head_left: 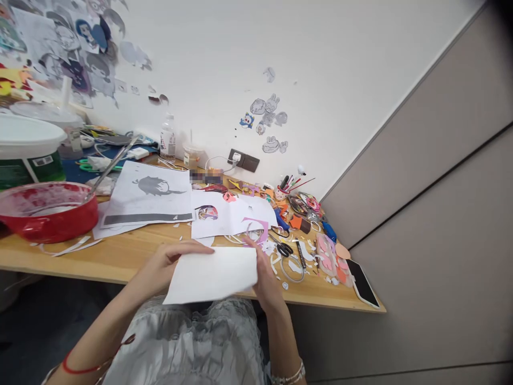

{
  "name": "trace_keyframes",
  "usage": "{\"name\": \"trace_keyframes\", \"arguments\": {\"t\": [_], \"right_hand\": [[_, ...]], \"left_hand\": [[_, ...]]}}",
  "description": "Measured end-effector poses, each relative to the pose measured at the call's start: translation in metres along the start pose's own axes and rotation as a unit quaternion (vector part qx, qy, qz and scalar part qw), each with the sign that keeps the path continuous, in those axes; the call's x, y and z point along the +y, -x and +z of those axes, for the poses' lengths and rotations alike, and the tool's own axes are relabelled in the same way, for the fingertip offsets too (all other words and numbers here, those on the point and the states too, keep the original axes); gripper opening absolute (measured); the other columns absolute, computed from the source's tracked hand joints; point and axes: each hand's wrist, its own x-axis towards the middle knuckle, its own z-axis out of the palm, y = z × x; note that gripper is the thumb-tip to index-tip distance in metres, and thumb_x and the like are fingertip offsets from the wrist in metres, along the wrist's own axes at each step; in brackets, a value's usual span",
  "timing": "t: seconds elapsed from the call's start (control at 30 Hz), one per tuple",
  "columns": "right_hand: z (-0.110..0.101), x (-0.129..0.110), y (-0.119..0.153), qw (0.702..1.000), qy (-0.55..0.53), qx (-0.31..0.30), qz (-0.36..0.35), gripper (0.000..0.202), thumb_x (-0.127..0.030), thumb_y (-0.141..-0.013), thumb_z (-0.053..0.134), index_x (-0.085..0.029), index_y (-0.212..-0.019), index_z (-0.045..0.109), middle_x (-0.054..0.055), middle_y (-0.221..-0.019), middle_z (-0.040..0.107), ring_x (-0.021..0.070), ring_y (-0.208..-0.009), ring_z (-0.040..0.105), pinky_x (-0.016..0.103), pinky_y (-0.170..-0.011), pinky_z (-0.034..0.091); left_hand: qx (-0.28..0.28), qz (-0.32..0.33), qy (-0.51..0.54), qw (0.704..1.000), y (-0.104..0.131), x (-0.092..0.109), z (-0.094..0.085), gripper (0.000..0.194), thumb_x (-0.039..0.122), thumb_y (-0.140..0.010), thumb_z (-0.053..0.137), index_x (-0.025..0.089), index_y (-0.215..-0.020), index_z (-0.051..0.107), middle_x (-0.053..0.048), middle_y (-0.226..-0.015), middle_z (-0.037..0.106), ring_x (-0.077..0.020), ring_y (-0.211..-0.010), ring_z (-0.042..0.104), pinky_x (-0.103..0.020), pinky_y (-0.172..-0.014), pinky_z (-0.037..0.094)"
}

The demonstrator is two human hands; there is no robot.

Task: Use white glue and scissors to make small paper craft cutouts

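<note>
A blank white sheet of paper [214,274] is held above the near edge of the wooden desk, over my lap. My left hand [170,262] grips its upper left side, thumb on top and the other fingers hidden beneath. At its right edge, my right hand [265,275] holds the sheet, with the fingers partly behind it. Just beyond lies a white sheet with a cut-out hole [236,211] and a purple paper frame [262,227]. Black-handled scissors [284,248] rest right of my right hand.
A red bowl [52,214] with a metal utensil stands at the left, near a large green-and-white tub [32,152]. A printed drawing [150,190] lies beside it. Paper scraps, a black marker [301,254], a tape ring [292,268] and a phone-like tablet [363,283] crowd the right side.
</note>
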Motion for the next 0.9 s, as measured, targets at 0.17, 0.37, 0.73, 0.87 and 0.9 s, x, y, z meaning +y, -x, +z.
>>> {"name": "trace_keyframes", "arguments": {"t": [0.17, 0.37, 0.73, 0.87, 0.9], "right_hand": [[0.024, 0.025, 0.031, 0.979, -0.167, 0.001, 0.115, 0.071, -0.065, -0.067, 0.060, -0.021, -0.122, 0.050, 0.009, -0.114, 0.061, 0.0244, -0.102, 0.059, 0.037, -0.085, 0.048], [0.029, 0.030, 0.038, 0.954, -0.132, 0.224, 0.147, 0.055, -0.053, -0.074, 0.059, -0.016, -0.114, 0.055, 0.011, -0.109, 0.064, 0.0271, -0.102, 0.059, 0.040, -0.085, 0.049], [0.020, 0.068, 0.025, 0.930, 0.314, 0.188, -0.039, 0.057, -0.020, -0.085, 0.030, -0.015, -0.142, 0.023, 0.008, -0.146, 0.027, 0.0214, -0.136, 0.024, 0.047, -0.110, 0.024], [0.032, 0.080, 0.017, 0.939, 0.303, 0.163, 0.016, 0.055, -0.022, -0.087, 0.032, -0.013, -0.141, 0.026, 0.011, -0.144, 0.032, 0.0228, -0.134, 0.029, 0.046, -0.108, 0.025], [0.033, 0.079, 0.015, 0.938, 0.306, 0.159, 0.021, 0.053, -0.023, -0.087, 0.032, -0.013, -0.139, 0.030, 0.011, -0.143, 0.034, 0.0233, -0.133, 0.030, 0.046, -0.108, 0.026]], "left_hand": [[0.010, 0.030, -0.047, 0.998, 0.023, -0.014, 0.022, 0.022, 0.040, -0.077, 0.054, 0.028, -0.078, 0.072, -0.006, -0.089, 0.068, -0.0221, -0.083, 0.063, -0.030, -0.067, 0.052], [0.082, 0.030, -0.200, 0.976, 0.029, -0.052, 0.026, 0.044, 0.037, -0.087, 0.040, 0.028, -0.130, 0.044, -0.005, -0.123, 0.057, -0.0220, -0.110, 0.055, -0.037, -0.094, 0.045], [0.025, 0.014, -0.339, 0.940, 0.019, -0.064, 0.016, 0.054, 0.039, -0.093, 0.026, 0.019, -0.142, 0.016, -0.003, -0.110, 0.066, -0.0165, -0.112, 0.055, -0.043, -0.115, 0.010], [0.060, 0.035, -0.375, 0.924, 0.019, -0.069, 0.019, 0.050, 0.038, -0.092, 0.030, 0.019, -0.139, 0.026, -0.003, -0.107, 0.067, -0.0172, -0.108, 0.057, -0.042, -0.114, 0.014], [0.078, 0.051, -0.391, 0.916, 0.019, -0.071, 0.021, 0.049, 0.036, -0.092, 0.031, 0.018, -0.137, 0.030, -0.004, -0.105, 0.067, -0.0178, -0.106, 0.058, -0.042, -0.114, 0.015]]}}
